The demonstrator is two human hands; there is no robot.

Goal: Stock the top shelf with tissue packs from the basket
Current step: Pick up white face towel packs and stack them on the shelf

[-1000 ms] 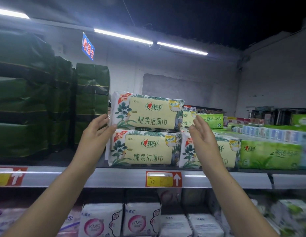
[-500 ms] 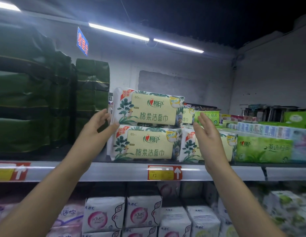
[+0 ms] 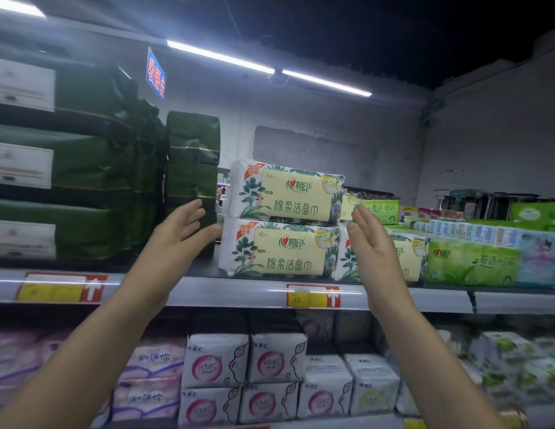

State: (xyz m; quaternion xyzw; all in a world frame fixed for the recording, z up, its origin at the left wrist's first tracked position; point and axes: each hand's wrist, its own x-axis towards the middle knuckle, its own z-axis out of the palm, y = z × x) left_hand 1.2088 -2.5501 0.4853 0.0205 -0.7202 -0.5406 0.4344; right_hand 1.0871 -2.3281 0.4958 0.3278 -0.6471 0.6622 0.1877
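On the top shelf, grey metal with a pale front edge, two soft plastic-wrapped packs lie stacked flat near the middle of that edge. Both are white with a pale yellow panel and green leaf print. The lower tissue pack rests on the shelf board. The upper tissue pack lies squarely on it, and both long faces are turned outward. A third tissue pack of the same print sits just beside the lower one, on its right; the join between them is hidden.

The left hand is raised at the left end of the stack, palm turned toward it, fingers straight and spread, gripping nothing. Its thumb tip lies just beside the lower pack's left end; contact cannot be confirmed.

The right hand is raised at the right end of the stack, in front of the third pack. Its palm faces left, fingers straight and close together, and it is empty.

Toward the shelf's left end, dark green glossy wrapped bundles are stacked high, just behind the left hand. Toward the right end, a bright green printed tissue bundle stands beside the third pack. A red and yellow price tag is fixed to the front edge below the stack. On the shelf beneath — white packs with pink round labels, in rows.
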